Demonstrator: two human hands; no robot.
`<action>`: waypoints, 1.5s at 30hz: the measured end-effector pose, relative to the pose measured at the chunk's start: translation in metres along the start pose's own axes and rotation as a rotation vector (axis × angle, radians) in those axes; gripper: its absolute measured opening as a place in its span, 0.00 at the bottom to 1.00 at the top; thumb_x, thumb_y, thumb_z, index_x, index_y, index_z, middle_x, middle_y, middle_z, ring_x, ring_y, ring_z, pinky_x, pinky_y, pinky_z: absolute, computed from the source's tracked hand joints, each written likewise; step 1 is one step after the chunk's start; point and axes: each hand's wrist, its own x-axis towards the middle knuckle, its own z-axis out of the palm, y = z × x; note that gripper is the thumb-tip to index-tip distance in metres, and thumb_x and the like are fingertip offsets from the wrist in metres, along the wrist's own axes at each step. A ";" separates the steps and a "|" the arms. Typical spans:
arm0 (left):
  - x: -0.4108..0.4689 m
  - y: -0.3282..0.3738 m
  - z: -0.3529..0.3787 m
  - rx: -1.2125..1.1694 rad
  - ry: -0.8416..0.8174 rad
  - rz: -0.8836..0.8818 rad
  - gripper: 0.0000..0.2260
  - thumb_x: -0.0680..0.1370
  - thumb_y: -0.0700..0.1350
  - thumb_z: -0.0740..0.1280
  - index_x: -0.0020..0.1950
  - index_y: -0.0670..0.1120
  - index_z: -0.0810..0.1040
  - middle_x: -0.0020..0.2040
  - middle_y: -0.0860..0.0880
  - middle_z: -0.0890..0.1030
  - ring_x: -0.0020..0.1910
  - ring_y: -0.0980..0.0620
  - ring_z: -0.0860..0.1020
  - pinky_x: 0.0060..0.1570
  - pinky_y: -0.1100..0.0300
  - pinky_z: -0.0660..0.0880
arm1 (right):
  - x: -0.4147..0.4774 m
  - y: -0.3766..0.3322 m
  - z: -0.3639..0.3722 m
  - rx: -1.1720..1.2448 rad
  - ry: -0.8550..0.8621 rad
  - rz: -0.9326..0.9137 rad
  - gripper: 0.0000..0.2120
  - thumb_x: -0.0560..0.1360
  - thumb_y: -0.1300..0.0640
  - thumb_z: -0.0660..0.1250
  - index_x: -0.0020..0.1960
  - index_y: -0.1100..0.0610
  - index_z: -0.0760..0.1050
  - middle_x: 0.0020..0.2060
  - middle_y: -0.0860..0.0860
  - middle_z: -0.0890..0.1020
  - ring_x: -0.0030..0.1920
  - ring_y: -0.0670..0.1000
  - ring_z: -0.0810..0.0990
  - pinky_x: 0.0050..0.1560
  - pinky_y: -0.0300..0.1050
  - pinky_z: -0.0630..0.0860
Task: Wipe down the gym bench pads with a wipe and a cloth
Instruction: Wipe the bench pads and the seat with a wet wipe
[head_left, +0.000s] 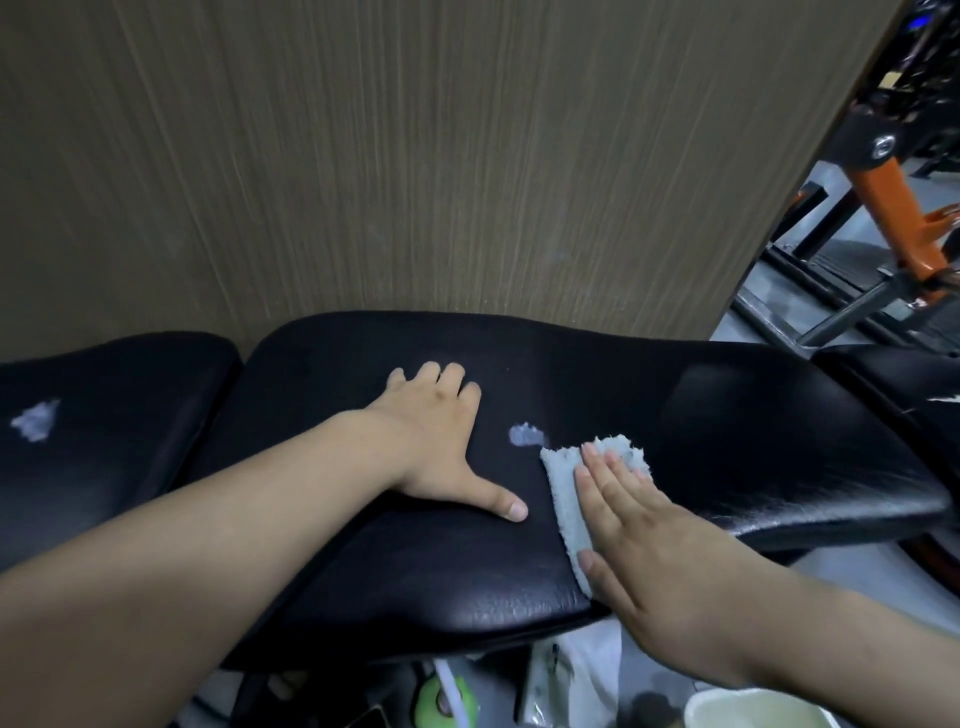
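Centrally, pale cloth (563, 488) flat on the long black pad (737, 447), pressed under straight fingers of the right hand (639, 535), just beside a whitish smear (525, 435). Left hand (441, 441) spread open on the vinyl, holding nothing. Another smear (35, 421) on the neighbouring pad (114, 467), wood-grain wall (415, 156) behind, orange frame (904, 218) at right, perhaps a machine.

Faces a brown panel wall (415, 156) with fine vertical grain, evenly and rather dimly lit. Ends at a slanted edge on the right. Opens beyond it onto a grey floor (758, 291), with an orange machine frame (893, 208) (black joints, somewhat blurred) standing over steel bars (841, 312). Shows a small blue glow (922, 21) in the top right corner. Holds, low down, a green round object (441, 701), a white bag (571, 670) and a pale container rim (753, 706).
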 end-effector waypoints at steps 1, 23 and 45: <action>0.000 0.000 0.001 -0.005 0.002 -0.001 0.63 0.54 0.86 0.52 0.77 0.44 0.59 0.72 0.46 0.63 0.70 0.44 0.62 0.71 0.41 0.60 | 0.002 -0.004 -0.003 0.038 -0.024 0.003 0.34 0.81 0.47 0.36 0.74 0.70 0.61 0.74 0.67 0.59 0.75 0.63 0.61 0.72 0.50 0.63; -0.032 -0.072 0.005 -0.211 -0.031 -0.090 0.71 0.48 0.86 0.59 0.81 0.48 0.47 0.78 0.52 0.51 0.77 0.47 0.54 0.77 0.43 0.54 | 0.152 0.021 -0.014 0.374 -0.097 0.103 0.31 0.83 0.49 0.44 0.79 0.60 0.36 0.79 0.55 0.36 0.78 0.51 0.33 0.76 0.47 0.34; -0.049 -0.083 0.017 -0.198 -0.013 -0.077 0.67 0.53 0.84 0.62 0.80 0.45 0.51 0.78 0.50 0.52 0.77 0.48 0.54 0.76 0.47 0.55 | 0.070 -0.044 -0.019 0.290 -0.090 -0.089 0.39 0.74 0.39 0.33 0.78 0.59 0.33 0.77 0.53 0.32 0.75 0.48 0.27 0.71 0.39 0.26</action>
